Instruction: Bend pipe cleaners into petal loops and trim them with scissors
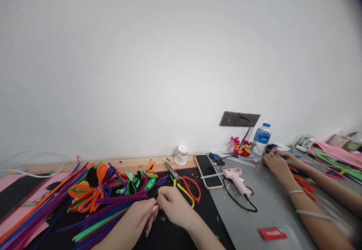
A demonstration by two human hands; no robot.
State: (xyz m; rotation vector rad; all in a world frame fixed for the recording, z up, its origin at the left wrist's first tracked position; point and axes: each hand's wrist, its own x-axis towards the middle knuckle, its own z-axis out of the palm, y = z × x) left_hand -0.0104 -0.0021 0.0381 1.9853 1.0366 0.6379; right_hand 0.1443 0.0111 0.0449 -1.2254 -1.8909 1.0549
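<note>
Over the near part of the mat (166,238), the left hand (137,218) and the right hand (173,206) meet fingertip to fingertip, both closed in a pinch on a small red piece (156,204); the fingers hide most of it, so its shape is hard to tell. Such a close, two-sided pinch probably keeps something this slight steady and lets each hand turn or press it finely, and holding it low over the mat would catch anything dropped. On the left of the mat lie the stems (98,225), long and roughly side by side, which likely keeps them straight and easy to pull out singly. The flower (97,186) and green loops (132,182) sit farther back on the mat, perhaps so that their bent shapes are not crushed under the wrists. At the mat's back right, the scissors (174,174) lie with blades parted and pointing to the wall (141,72), handles toward the person, which seems handy for the right hand. The cup (181,156) stands mouth down just behind the mat, a stable way to rest. The phone (208,176) lies flat by the mat's back right corner, under a pale strip (212,175). Right of the mat, the glue gun (238,182) lies on its side, its cord looped near it, maybe to keep the nozzle off the stems. The lighter (272,233) is farther right of the mat, nearer the person.
</note>
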